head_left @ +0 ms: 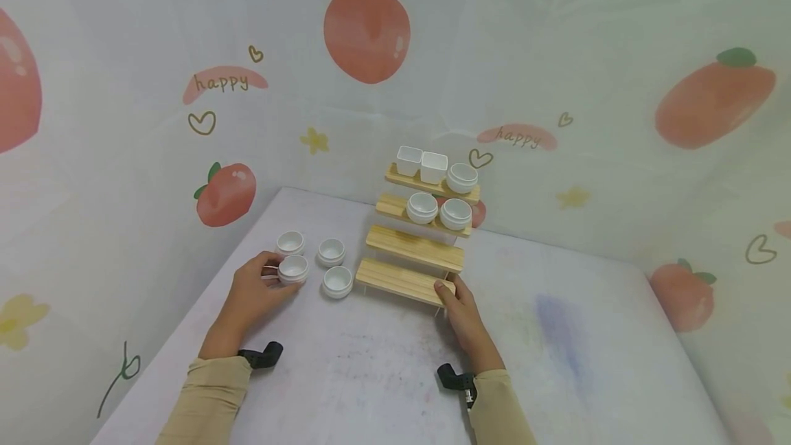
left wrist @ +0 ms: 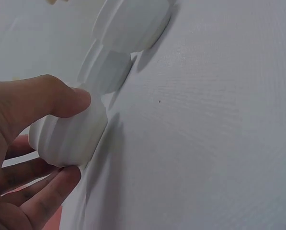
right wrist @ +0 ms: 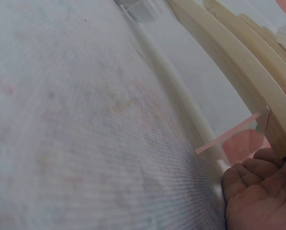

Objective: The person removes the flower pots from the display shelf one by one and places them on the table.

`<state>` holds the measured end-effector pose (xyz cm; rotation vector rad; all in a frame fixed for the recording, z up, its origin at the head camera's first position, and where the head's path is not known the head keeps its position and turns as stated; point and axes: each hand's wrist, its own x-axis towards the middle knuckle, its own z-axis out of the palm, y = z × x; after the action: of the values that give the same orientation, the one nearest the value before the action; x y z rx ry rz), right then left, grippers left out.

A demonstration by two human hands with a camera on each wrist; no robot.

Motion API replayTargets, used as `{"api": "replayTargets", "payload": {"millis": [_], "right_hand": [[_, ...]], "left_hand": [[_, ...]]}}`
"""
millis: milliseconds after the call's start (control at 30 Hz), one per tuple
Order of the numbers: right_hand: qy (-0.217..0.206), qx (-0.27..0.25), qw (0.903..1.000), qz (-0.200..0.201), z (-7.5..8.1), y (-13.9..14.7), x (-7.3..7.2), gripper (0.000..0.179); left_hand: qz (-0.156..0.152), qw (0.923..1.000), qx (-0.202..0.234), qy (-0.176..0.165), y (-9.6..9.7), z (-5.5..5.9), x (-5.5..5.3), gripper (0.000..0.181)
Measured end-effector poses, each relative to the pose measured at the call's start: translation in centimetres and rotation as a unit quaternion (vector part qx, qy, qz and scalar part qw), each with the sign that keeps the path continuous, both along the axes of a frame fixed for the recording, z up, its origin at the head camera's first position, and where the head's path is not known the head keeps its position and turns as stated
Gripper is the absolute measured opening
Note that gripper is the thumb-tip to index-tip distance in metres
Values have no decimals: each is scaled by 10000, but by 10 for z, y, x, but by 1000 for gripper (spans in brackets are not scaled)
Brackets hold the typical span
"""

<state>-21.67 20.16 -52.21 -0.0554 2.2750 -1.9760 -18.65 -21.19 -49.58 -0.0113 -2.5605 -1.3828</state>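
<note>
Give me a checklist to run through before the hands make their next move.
1. Left hand has the near bowl: ok, gripped at its sides.
2. Near bowl upright: ok, opening faces up.
3. Near bowl apart from the back bowl: cannot tell, they overlap in the head view.
4. Right hand steadying the rack: ok, it grips the bottom tier at its right end.
5. Space on the bottom tier: ok, bare wood shows along it.
</note>
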Motion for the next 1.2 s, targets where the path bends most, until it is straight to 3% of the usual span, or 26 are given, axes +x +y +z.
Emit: {"api": "replayTargets", "payload": {"millis": [300,767,1200], "right_hand": [[-5,88,10000,14,0,0,0,70],[-73,169,9998,-59,-1,1,0,70],[-10,201,9998,-54,-3,1,-1,71]], "left_hand": [[-27,9998,-27,-210,-6,-5,0,59],[1,9988,-102,-477,-8,-1,1,59],[-85,9994,-139,-304,-7,2,5,64]]}}
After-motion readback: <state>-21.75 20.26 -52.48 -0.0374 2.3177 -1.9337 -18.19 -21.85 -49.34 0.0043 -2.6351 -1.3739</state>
